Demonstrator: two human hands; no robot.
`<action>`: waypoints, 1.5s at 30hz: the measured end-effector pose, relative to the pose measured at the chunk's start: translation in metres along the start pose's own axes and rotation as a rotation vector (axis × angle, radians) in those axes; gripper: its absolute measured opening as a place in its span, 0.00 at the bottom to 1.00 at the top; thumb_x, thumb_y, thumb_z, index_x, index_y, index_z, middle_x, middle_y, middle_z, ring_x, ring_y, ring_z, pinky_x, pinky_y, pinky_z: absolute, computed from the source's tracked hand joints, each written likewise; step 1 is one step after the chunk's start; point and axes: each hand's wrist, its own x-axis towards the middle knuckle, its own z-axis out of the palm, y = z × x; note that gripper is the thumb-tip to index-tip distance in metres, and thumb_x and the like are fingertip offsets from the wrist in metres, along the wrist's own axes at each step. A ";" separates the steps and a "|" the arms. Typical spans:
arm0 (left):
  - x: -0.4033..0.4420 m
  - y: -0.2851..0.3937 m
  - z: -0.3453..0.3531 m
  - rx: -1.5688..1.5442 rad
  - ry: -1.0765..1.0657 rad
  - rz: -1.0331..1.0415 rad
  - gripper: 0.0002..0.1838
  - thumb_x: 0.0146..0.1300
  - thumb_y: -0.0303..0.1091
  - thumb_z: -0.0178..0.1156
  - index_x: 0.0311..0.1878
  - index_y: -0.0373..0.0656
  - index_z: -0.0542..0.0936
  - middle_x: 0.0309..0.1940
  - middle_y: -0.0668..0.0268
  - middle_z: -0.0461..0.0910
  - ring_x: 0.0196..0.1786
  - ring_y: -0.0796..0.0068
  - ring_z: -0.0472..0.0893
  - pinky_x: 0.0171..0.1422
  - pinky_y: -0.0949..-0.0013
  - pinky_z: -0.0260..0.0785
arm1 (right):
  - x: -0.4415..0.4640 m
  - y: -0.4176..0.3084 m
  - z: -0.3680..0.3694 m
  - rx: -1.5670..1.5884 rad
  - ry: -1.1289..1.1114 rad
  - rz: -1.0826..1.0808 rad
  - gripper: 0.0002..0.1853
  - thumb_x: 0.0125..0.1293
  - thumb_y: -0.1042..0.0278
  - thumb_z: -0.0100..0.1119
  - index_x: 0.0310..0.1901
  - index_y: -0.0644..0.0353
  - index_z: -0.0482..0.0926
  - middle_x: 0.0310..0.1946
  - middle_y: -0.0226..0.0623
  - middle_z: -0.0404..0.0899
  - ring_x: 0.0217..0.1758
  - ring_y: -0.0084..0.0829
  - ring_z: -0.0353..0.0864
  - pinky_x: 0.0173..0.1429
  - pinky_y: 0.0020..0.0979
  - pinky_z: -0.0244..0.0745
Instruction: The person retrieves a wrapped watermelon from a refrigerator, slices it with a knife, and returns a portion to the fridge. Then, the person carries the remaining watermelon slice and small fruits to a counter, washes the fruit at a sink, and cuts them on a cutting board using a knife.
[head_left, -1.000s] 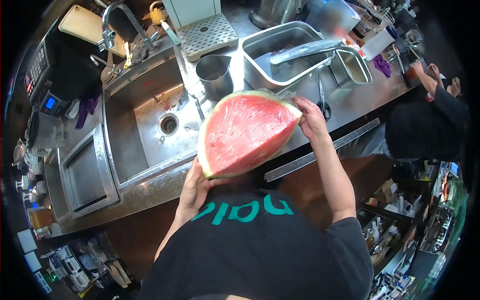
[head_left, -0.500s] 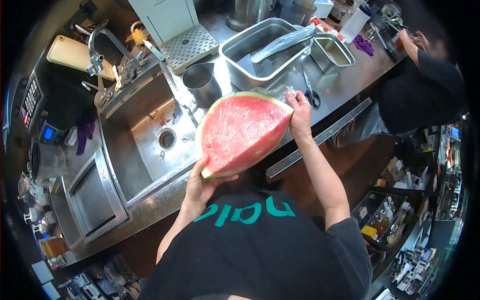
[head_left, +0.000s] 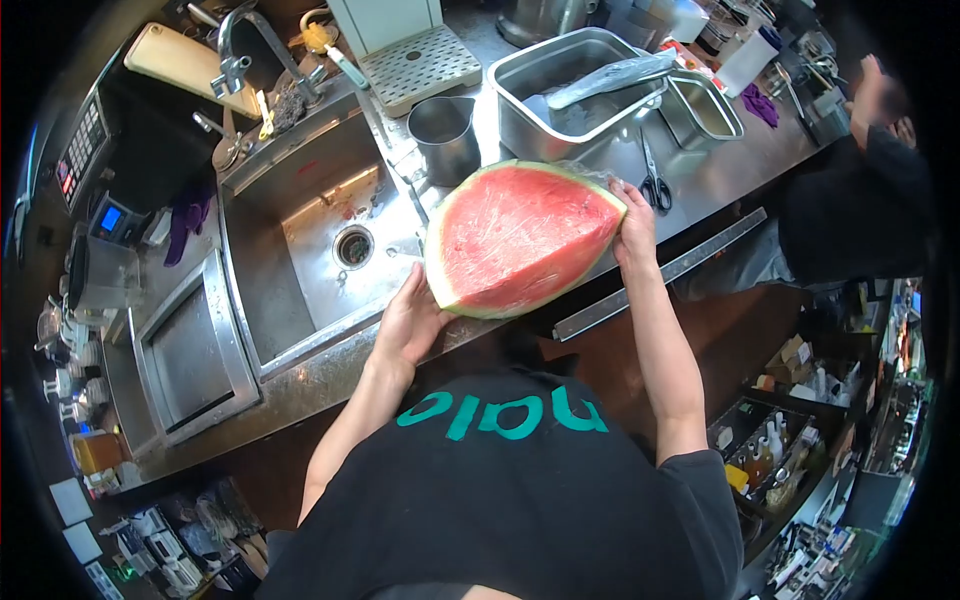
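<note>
A large cut piece of watermelon (head_left: 525, 240), red flesh up with a green-white rind, is held at the counter's front edge, beside the sink. Clear plastic film clings to its cut face, and loose film (head_left: 590, 172) bunches at the far right edge. My left hand (head_left: 408, 318) supports the near left corner, thumb along the rind and fingers partly hidden beneath. Around the right tip my right hand (head_left: 635, 228) is closed, thumb on top. Just beyond it lie black-handled scissors (head_left: 656, 190). A metal pitcher (head_left: 443, 142) stands behind the watermelon.
On the left is a steel sink (head_left: 270, 270) with a faucet (head_left: 232, 62). A deep steel pan (head_left: 510, 115) holding a plastic-wrapped item and a smaller steel pan (head_left: 703, 108) sit behind. A co-worker (head_left: 850, 220) stands at the right. A metal rail (head_left: 660, 275) juts from the counter front.
The view has shifted, so the counter appears farther right and higher. My left thumb has moved off the watermelon's corner to its side. The film by my right hand lies lower.
</note>
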 end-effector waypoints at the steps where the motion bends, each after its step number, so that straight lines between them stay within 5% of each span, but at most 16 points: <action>1: 0.009 -0.001 0.002 -0.080 0.034 0.022 0.24 0.69 0.46 0.42 0.60 0.39 0.65 0.58 0.58 0.69 0.61 0.64 0.67 0.64 0.59 0.58 | -0.001 0.000 0.003 0.024 0.015 0.037 0.11 0.63 0.69 0.55 0.43 0.66 0.73 0.35 0.33 0.77 0.37 0.22 0.77 0.43 0.23 0.73; 5: 0.041 -0.022 -0.015 -0.175 -0.070 0.049 0.21 0.68 0.41 0.43 0.59 0.39 0.67 0.55 0.59 0.72 0.57 0.65 0.71 0.61 0.61 0.62 | -0.009 -0.011 0.021 0.103 -0.104 0.014 0.11 0.63 0.68 0.56 0.44 0.66 0.73 0.37 0.35 0.77 0.41 0.24 0.77 0.46 0.24 0.72; 8: 0.028 -0.018 0.001 -0.189 0.043 0.068 0.19 0.67 0.37 0.48 0.58 0.39 0.68 0.50 0.61 0.76 0.50 0.69 0.76 0.56 0.65 0.67 | -0.003 -0.008 0.021 0.113 0.115 0.009 0.18 0.64 0.63 0.55 0.49 0.67 0.70 0.41 0.41 0.76 0.45 0.28 0.77 0.49 0.27 0.72; 11: 0.022 -0.007 -0.015 0.068 0.087 0.003 0.23 0.63 0.36 0.55 0.59 0.40 0.66 0.45 0.62 0.75 0.46 0.74 0.76 0.51 0.68 0.69 | -0.032 -0.024 0.030 0.042 0.260 0.148 0.37 0.63 0.43 0.49 0.61 0.70 0.57 0.54 0.55 0.68 0.55 0.38 0.72 0.55 0.36 0.67; 13: 0.025 0.010 -0.007 0.109 0.093 0.074 0.23 0.63 0.37 0.55 0.60 0.41 0.65 0.47 0.62 0.74 0.47 0.74 0.76 0.51 0.67 0.69 | -0.078 -0.036 0.042 -0.031 0.278 0.085 0.39 0.63 0.41 0.48 0.61 0.69 0.56 0.56 0.56 0.65 0.57 0.41 0.69 0.56 0.39 0.66; 15: 0.025 0.028 0.019 0.167 0.171 0.159 0.26 0.64 0.37 0.54 0.64 0.43 0.62 0.52 0.60 0.72 0.49 0.73 0.75 0.50 0.68 0.70 | -0.127 -0.035 0.049 -0.097 0.307 0.074 0.30 0.66 0.44 0.45 0.55 0.67 0.62 0.47 0.49 0.72 0.47 0.36 0.75 0.45 0.34 0.73; 18: 0.039 0.028 0.004 0.211 0.039 0.161 0.24 0.65 0.32 0.51 0.64 0.42 0.61 0.53 0.59 0.72 0.53 0.72 0.74 0.55 0.70 0.69 | -0.182 -0.028 0.053 0.054 0.013 0.342 0.25 0.68 0.46 0.39 0.43 0.66 0.70 0.31 0.44 0.77 0.33 0.37 0.80 0.32 0.34 0.79; 22: 0.050 0.021 -0.018 0.164 0.045 0.151 0.19 0.68 0.34 0.44 0.57 0.33 0.67 0.53 0.59 0.72 0.54 0.71 0.74 0.58 0.68 0.67 | -0.213 -0.030 0.077 0.324 -0.175 0.590 0.27 0.69 0.45 0.35 0.52 0.64 0.66 0.44 0.49 0.75 0.43 0.40 0.78 0.43 0.41 0.78; 24: 0.050 0.019 -0.018 0.128 -0.004 0.114 0.16 0.67 0.30 0.47 0.55 0.32 0.68 0.51 0.58 0.74 0.52 0.70 0.75 0.58 0.68 0.68 | -0.212 -0.003 0.061 0.489 -0.239 0.517 0.27 0.69 0.45 0.32 0.55 0.62 0.65 0.48 0.47 0.73 0.47 0.40 0.77 0.48 0.41 0.75; 28: 0.035 0.013 -0.003 0.217 -0.026 0.051 0.15 0.63 0.26 0.50 0.53 0.31 0.69 0.48 0.57 0.75 0.50 0.68 0.76 0.56 0.67 0.69 | -0.219 -0.010 0.071 0.587 -0.191 0.482 0.23 0.70 0.55 0.31 0.58 0.63 0.63 0.49 0.47 0.74 0.47 0.40 0.77 0.50 0.39 0.74; 33: 0.018 0.018 -0.023 0.235 0.117 0.013 0.09 0.61 0.25 0.53 0.44 0.35 0.72 0.38 0.61 0.77 0.41 0.72 0.78 0.47 0.71 0.71 | -0.230 -0.002 0.073 0.634 -0.226 0.422 0.22 0.63 0.77 0.44 0.60 0.63 0.61 0.49 0.39 0.74 0.50 0.32 0.75 0.53 0.37 0.72; 40: -0.021 0.038 -0.037 0.478 0.010 0.039 0.07 0.62 0.33 0.57 0.39 0.41 0.72 0.30 0.68 0.74 0.34 0.78 0.73 0.44 0.72 0.66 | -0.227 0.028 0.083 0.562 0.070 0.433 0.19 0.68 0.69 0.44 0.58 0.64 0.62 0.54 0.40 0.68 0.55 0.32 0.71 0.57 0.38 0.68; 43: -0.036 0.038 0.012 0.256 0.238 0.036 0.09 0.64 0.39 0.54 0.41 0.43 0.72 0.31 0.67 0.75 0.33 0.78 0.74 0.44 0.70 0.66 | -0.225 0.042 0.081 0.576 -0.033 0.479 0.18 0.69 0.70 0.41 0.58 0.67 0.63 0.56 0.43 0.67 0.57 0.36 0.70 0.59 0.40 0.68; 45: -0.026 0.033 -0.009 0.100 0.136 -0.018 0.09 0.65 0.38 0.53 0.41 0.44 0.71 0.29 0.67 0.75 0.30 0.77 0.73 0.42 0.68 0.67 | -0.220 0.046 0.084 0.583 -0.108 0.523 0.19 0.69 0.70 0.41 0.59 0.67 0.62 0.57 0.43 0.66 0.57 0.37 0.70 0.59 0.41 0.67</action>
